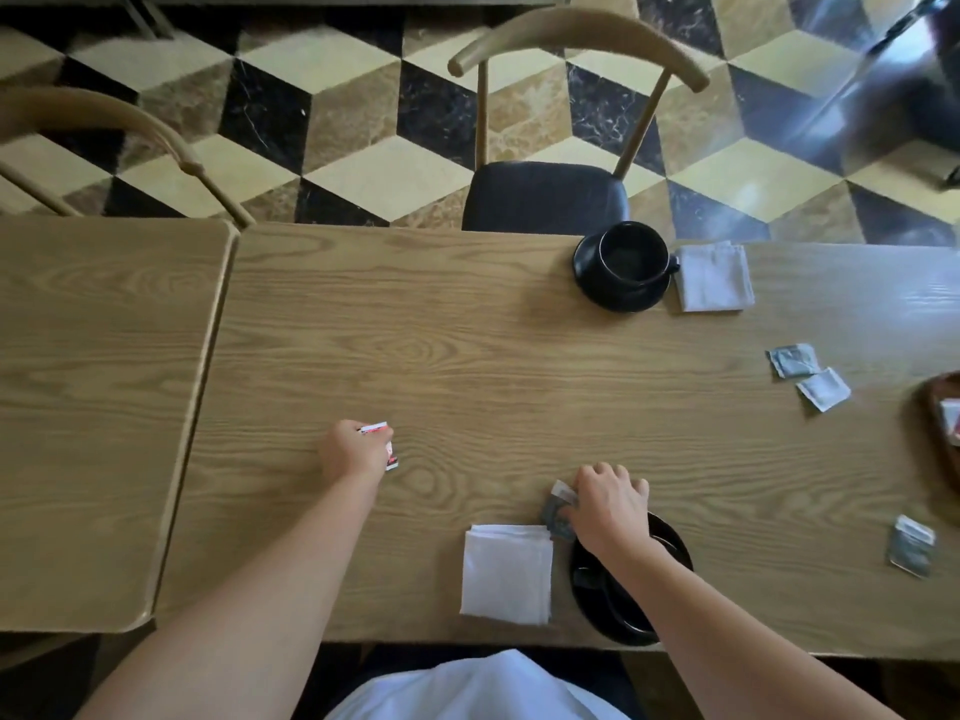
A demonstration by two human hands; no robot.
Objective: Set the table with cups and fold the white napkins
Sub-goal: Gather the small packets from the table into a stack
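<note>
A black cup on a black saucer (621,267) stands at the table's far edge, with a folded white napkin (712,277) to its right. Near the front edge lies another folded white napkin (506,573), and to its right a second black cup and saucer (631,595), partly hidden under my right forearm. My left hand (353,452) is closed around red-and-white packets (382,439) over the table's middle. Just above the near saucer, my right hand (608,504) grips grey packets (558,511).
Two grey sachets (808,374) lie at the right, another grey packet (911,553) nearer the front right. A brown tray (940,433) sits at the right edge. A second table (98,407) abuts on the left. Wooden chairs (550,194) stand beyond the far edge.
</note>
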